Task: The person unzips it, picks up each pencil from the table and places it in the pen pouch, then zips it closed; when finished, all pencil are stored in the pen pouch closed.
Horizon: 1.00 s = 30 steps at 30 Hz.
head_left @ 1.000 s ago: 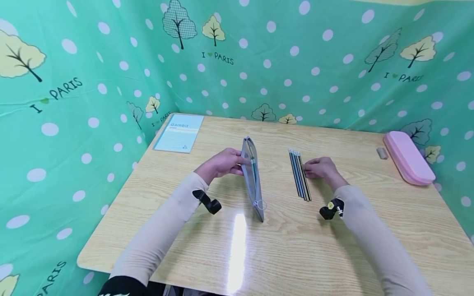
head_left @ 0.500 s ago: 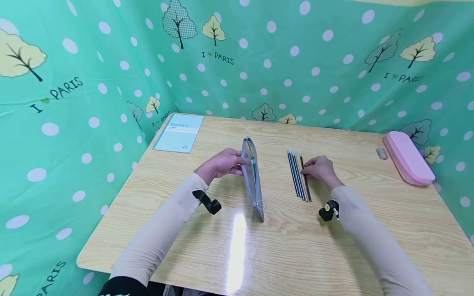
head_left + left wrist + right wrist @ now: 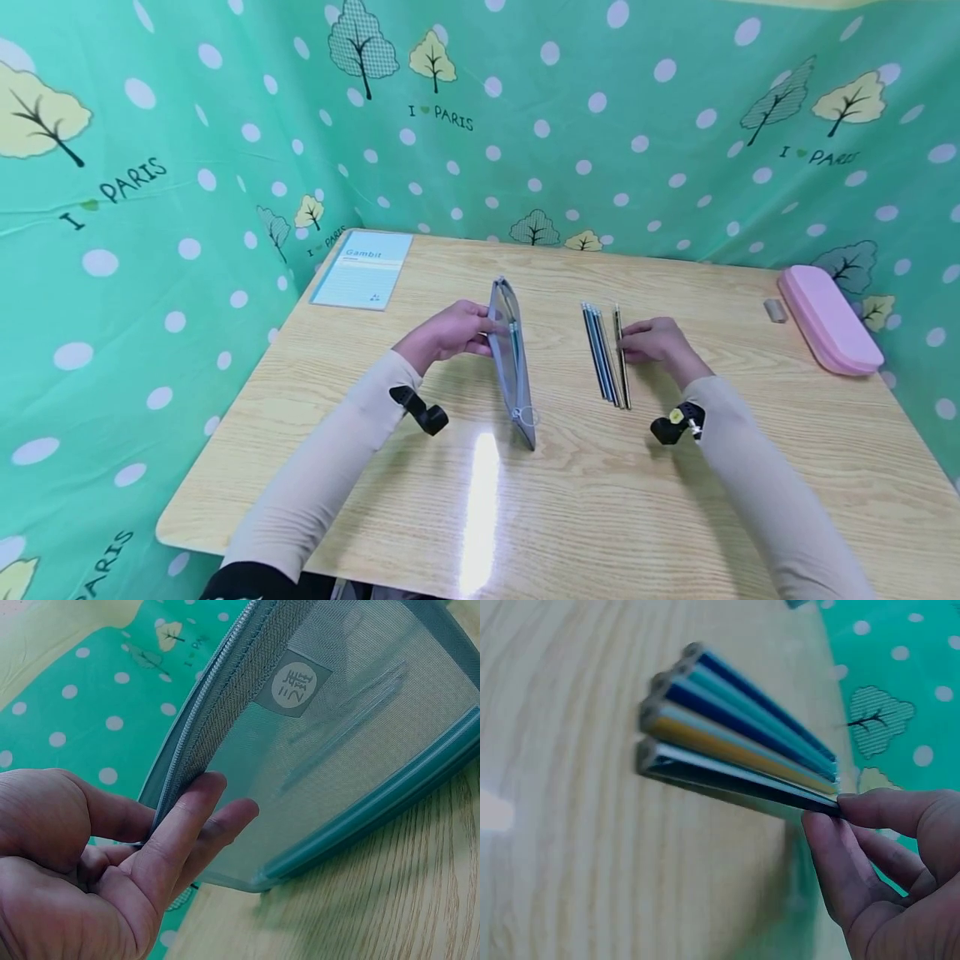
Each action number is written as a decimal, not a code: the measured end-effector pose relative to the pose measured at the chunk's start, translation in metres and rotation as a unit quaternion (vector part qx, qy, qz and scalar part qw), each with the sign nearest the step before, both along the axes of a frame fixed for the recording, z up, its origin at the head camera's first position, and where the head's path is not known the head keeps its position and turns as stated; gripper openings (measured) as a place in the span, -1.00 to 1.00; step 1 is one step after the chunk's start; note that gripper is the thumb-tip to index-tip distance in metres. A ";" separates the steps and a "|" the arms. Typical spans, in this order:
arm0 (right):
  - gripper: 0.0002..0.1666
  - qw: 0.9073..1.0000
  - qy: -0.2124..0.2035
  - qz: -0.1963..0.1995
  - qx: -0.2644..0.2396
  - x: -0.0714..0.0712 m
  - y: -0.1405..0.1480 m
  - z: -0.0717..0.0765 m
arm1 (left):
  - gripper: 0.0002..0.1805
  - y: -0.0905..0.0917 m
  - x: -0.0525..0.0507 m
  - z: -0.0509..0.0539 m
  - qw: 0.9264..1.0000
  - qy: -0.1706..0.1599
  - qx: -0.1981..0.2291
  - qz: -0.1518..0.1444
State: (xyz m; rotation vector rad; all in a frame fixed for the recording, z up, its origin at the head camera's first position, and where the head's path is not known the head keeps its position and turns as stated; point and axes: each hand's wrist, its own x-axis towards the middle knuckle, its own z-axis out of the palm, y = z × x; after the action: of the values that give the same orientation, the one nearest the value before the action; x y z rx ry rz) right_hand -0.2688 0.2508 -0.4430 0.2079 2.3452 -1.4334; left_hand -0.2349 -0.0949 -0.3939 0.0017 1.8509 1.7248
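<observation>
A grey-blue mesh zipper pouch (image 3: pixel 510 383) stands on its edge, its zipper side gaping upward. My left hand (image 3: pixel 453 327) grips its rim between thumb and fingers. Pencils inside the pouch (image 3: pixel 360 825) show faintly through the mesh in the left wrist view. To the right, several pencils (image 3: pixel 602 358) lie side by side on the table. My right hand (image 3: pixel 654 342) pinches a dark pencil (image 3: pixel 735 780) at the right end of that row, near its far end. This pencil's far end stands apart from the others; its near end is close to them.
A light blue notebook (image 3: pixel 363 271) lies at the table's back left. A grey eraser (image 3: pixel 775 311) and a pink pencil case (image 3: pixel 828 319) are at the right. Green patterned cloth (image 3: pixel 525 125) hangs behind the wooden table (image 3: pixel 600 517).
The rightmost pencil has come away from the row at its far end, with my right hand's fingers on it. My left hand and the pouch stay where they were.
</observation>
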 end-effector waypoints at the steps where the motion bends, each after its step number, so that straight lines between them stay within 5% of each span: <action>1: -0.40 1.000 -0.004 -0.003 -0.023 0.000 0.000 0.001 | -0.66 0.000 0.000 0.000 1.000 -0.001 -0.001 0.000; 7: -0.35 0.989 -0.012 -0.006 -0.144 0.003 -0.006 0.015 | -0.65 -0.001 0.001 -0.001 1.000 0.000 -0.001 -0.003; 15: -0.39 0.974 -0.016 0.007 -0.224 0.008 -0.025 0.033 | -0.65 -0.001 0.001 0.000 1.000 0.003 0.002 -0.003; 30: -0.45 0.965 -0.021 0.031 -0.259 0.022 -0.065 0.054 | -0.65 -0.002 0.002 0.001 1.000 0.000 -0.005 0.000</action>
State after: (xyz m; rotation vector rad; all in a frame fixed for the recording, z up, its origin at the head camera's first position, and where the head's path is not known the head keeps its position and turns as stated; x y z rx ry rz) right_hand -0.2472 0.1860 -0.3887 0.0184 1.8426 -1.9223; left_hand -0.2334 -0.0966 -0.3928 -0.0037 1.8592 1.7159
